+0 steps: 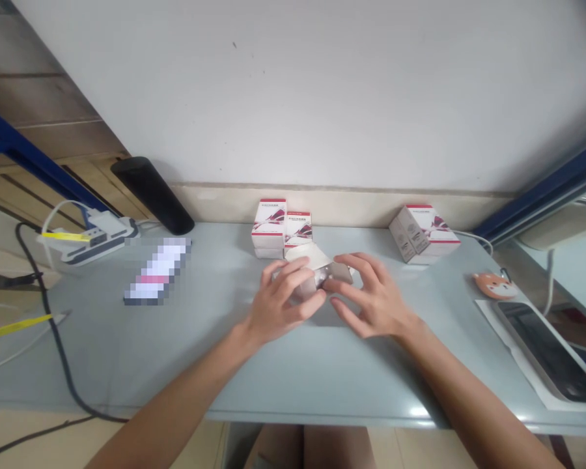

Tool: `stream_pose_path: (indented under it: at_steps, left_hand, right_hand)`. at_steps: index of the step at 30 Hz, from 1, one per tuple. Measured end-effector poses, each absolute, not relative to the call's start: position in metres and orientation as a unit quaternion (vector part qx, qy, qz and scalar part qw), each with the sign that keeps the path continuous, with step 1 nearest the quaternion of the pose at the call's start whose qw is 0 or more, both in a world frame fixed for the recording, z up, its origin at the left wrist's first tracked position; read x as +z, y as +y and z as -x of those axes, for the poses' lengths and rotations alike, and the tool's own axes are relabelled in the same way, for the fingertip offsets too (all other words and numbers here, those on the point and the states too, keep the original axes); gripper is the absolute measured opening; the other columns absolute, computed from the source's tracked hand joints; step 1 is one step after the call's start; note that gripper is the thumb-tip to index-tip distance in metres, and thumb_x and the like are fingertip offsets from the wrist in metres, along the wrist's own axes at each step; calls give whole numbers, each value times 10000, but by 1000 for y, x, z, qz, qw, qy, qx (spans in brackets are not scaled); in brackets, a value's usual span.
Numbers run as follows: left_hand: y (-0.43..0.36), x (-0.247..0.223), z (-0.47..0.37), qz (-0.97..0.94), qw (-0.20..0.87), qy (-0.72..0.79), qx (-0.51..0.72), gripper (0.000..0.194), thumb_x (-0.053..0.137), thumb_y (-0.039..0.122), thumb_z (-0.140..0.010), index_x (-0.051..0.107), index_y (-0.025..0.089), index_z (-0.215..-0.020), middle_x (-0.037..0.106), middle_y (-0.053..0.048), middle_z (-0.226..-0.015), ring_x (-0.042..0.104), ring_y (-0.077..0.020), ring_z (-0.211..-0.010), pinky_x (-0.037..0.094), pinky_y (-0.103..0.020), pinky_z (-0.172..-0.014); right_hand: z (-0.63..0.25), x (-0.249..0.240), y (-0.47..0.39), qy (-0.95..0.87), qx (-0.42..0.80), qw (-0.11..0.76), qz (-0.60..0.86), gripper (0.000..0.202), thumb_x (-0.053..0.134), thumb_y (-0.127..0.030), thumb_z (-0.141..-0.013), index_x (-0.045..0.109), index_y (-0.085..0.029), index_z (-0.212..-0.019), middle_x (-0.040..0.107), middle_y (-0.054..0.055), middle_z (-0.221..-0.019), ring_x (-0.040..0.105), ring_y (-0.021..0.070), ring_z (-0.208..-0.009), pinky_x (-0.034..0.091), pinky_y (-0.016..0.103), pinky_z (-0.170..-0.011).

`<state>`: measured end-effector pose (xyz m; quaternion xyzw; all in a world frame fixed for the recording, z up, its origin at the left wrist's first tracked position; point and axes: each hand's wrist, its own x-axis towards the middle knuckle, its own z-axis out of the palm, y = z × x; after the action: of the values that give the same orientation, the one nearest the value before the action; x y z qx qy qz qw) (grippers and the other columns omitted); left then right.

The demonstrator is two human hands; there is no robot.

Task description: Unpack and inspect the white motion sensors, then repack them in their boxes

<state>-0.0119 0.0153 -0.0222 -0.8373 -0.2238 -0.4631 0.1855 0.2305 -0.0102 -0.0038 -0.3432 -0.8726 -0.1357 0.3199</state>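
A small white box with its lid flap raised is between my hands, above the middle of the table. My left hand is closed around its left side, thumb on the near face. My right hand is at the right side, fingers apart. One of its fingertips reaches to the box's opening, and another is by the side flap. Something pale and shiny shows inside, too small to name. Just behind stand white-and-red boxes, a taller stack and a shorter one.
More white-and-red boxes stand at the back right. A phone lies on a white tray, beside an orange animal-face item. On the left are a blurred-out phone-like object, a black cylinder, a power strip and a black cable.
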Motion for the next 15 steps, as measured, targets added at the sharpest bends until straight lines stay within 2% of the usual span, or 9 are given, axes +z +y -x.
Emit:
stream_pose_path:
  at_steps: [5, 12, 15]
  left_hand:
    - [16, -21, 11, 835, 186, -213, -471, 453, 780, 49, -806, 578, 290, -1132, 672, -40, -1149, 688, -250, -1249, 452, -434, -1035]
    - [19, -24, 12, 830, 179, -250, -466, 423, 805, 99, -832, 581, 305, -1126, 656, -35, -1187, 684, -255, -1259, 434, -445, -1060]
    - [20, -21, 11, 822, 177, -258, -476, 442, 835, 127, -824, 566, 296, -1131, 647, -41, -1179, 700, -255, -1218, 441, -443, -1043]
  right_hand:
    - [-229, -1, -10, -873, -145, 333, 326, 187, 671, -221, -905, 696, -232, -1090, 660, 137, -1348, 621, 321, -1239, 550, 511, -1012]
    - [-231, -10, -9, -856, -204, 355, 315, 236, 713, -164, -934, 715, -308, -1120, 775, 18, -1284, 695, 261, -1239, 543, 437, -1018]
    - [-233, -14, -9, -830, -246, 405, 295, 275, 745, -147, -920, 719, -345, -1110, 812, -20, -1177, 730, 231, -1159, 549, 402, -981]
